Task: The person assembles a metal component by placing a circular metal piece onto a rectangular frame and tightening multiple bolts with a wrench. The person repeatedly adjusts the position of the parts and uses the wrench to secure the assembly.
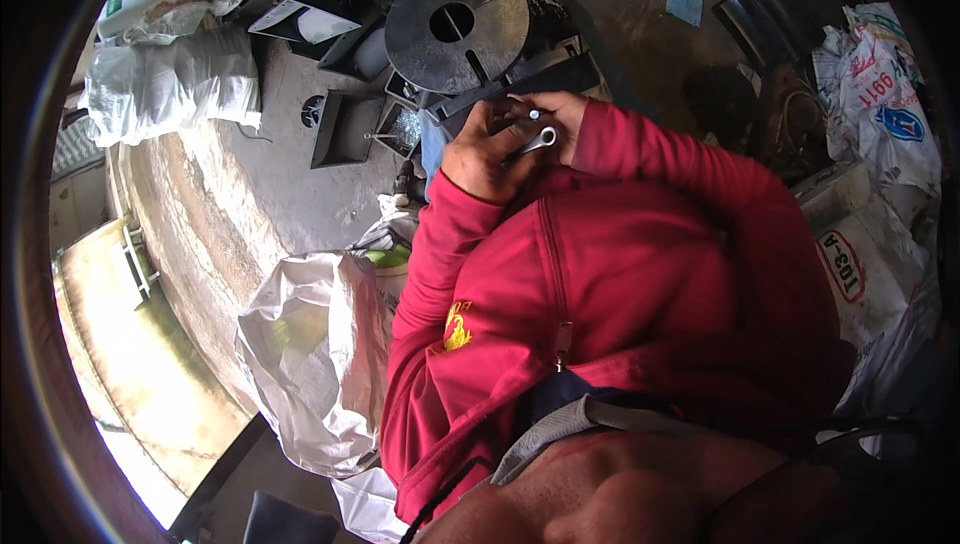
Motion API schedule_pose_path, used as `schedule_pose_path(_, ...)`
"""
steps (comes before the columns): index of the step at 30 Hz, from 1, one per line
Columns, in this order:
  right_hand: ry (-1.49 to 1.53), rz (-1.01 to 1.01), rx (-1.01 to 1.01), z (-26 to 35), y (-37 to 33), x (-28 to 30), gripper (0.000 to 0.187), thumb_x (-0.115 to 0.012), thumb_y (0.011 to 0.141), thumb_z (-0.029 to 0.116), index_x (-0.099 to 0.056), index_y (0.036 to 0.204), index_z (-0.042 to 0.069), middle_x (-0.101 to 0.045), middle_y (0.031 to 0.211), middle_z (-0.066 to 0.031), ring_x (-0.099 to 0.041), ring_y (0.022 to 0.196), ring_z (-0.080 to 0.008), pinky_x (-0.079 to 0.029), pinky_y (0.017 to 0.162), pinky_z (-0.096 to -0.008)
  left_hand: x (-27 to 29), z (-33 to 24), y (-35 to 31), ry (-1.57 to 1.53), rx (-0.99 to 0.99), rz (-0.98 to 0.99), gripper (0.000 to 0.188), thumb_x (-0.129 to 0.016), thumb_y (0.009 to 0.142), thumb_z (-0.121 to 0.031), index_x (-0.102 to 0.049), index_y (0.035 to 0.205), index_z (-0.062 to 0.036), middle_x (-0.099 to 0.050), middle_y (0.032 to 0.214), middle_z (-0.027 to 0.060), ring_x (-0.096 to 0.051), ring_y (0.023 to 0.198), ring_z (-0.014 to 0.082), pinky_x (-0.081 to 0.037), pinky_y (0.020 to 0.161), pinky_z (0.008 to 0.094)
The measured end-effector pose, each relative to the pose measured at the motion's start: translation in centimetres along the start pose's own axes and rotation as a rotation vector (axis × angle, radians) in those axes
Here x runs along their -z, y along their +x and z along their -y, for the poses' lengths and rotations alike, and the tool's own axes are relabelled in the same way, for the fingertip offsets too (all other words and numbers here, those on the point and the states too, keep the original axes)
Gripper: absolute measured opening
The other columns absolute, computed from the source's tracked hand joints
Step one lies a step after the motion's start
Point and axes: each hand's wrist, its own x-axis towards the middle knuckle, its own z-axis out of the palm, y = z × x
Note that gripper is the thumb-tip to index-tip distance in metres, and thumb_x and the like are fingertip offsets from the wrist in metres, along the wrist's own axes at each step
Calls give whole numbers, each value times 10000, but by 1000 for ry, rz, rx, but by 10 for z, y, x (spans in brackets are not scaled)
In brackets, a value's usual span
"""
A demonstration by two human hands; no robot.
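Note:
In front of my chest, my left hand point(482, 161) is closed around a silver ring spanner point(546, 137), whose ring end sticks out toward the right. Close beside it, my right hand point(570, 122) has its fingers curled in, and what they grip is hidden. A small bright bolt head point(534, 115) shows between the two hands, just above the spanner's ring. Beyond the hands lies a large round metal disc point(415, 29) with a centre hole and slots.
Left of the hands, a small tray point(407, 131) holds shiny small metal parts, beside a dark open bin point(347, 128). White sacks stand at the left point(310, 364) and right point(880, 124). A blue piece point(684, 3) lies on the floor at far right.

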Motion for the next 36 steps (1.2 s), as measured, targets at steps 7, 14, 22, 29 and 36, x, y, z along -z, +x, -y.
schedule_pose_path(7, -343, -115, 13, 1, -2, -35, 272, -592, 878, 206, -584, 1075, 18, -620, 1009, -79, -615, 944, -196, -523, 815, -322, 21, 31, -37, -674, 508, -473, 109, -612, 827, 32, -608, 935, 16, -644, 873, 88, -581, 640, 101, -473, 576, 207)
schedule_pose_path(14, -492, -135, -85, -1, 21, -22, 285, -647, 845, 180, -577, 1087, 48, -628, 1000, -36, -619, 902, -131, -531, 794, -289, 4, 49, -55, -519, 453, -357, 114, -630, 810, 14, -572, 901, -23, -646, 839, 42, -567, 648, 72, -460, 578, 209)
schedule_pose_path(22, -463, -15, -150, -4, 27, -15, 520, -371, 948, 428, -482, 1249, 19, -577, 1149, -81, -566, 1058, -189, -462, 926, -337, 6, 49, -74, -589, 533, -419, 170, -597, 795, 3, -582, 956, -52, -635, 826, 76, -595, 723, 131, -462, 666, 239)
schedule_pose_path(29, -291, 73, -219, -7, 25, -12, 633, -312, 930, 528, -439, 1291, 23, -544, 1210, -100, -531, 1116, -220, -406, 977, -372, 6, 18, -59, -6, 214, -276, 182, -605, 751, 24, -644, 923, -24, -593, 830, 94, -608, 731, 189, -481, 643, 267)
schedule_pose_path(36, -342, 6, -238, -16, 18, -19, 629, -373, 910, 539, -444, 1278, 34, -535, 1196, -117, -543, 1079, -225, -437, 937, -377, -20, 21, -52, 346, 133, -146, 240, -700, 695, -176, -665, 930, -146, -600, 863, 28, -625, 743, 225, -505, 605, 321)
